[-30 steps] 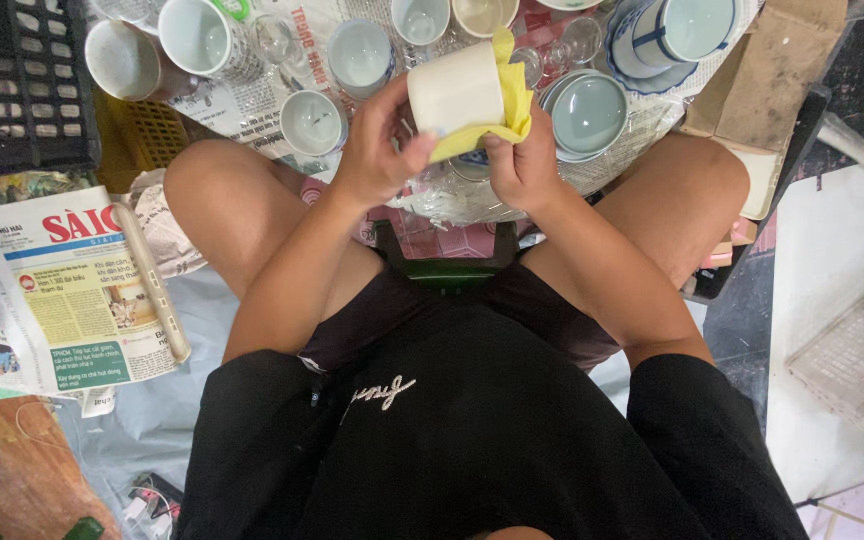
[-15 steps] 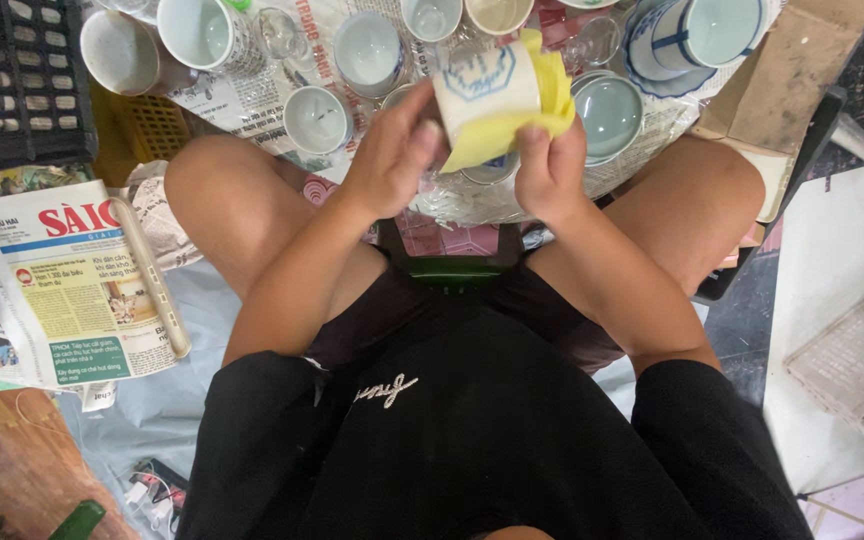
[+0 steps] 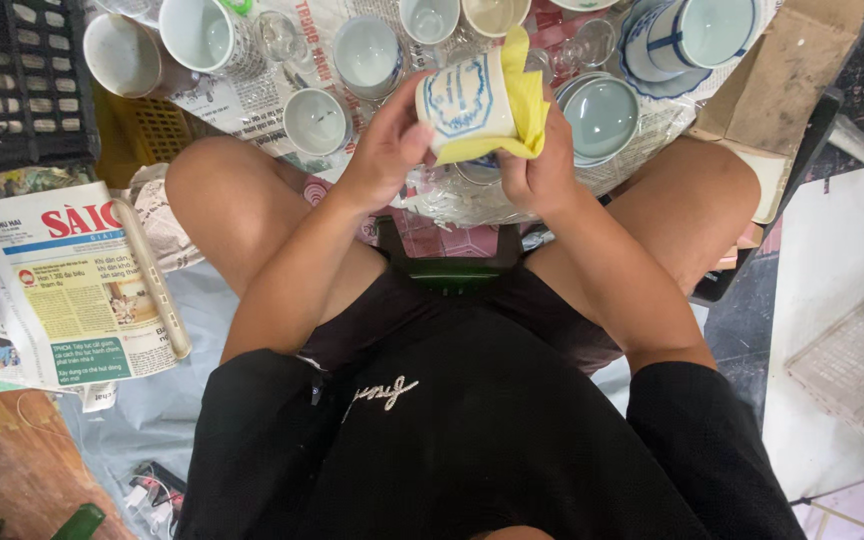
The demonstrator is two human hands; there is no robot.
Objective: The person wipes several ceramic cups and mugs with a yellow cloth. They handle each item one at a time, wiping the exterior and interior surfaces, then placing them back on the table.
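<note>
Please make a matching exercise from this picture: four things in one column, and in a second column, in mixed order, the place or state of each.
Things:
1. mug
2. yellow cloth
3. newspaper
4. black crate

Places or states:
A. lies on the floor, beside the left knee
B. stands at the top left corner
C. held on its side in the left hand
D. pressed against the mug by the right hand

Pairs: 1-C, 2-D, 3-A, 4-B

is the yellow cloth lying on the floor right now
No, the yellow cloth is pressed against the white cup by the right hand.
</note>
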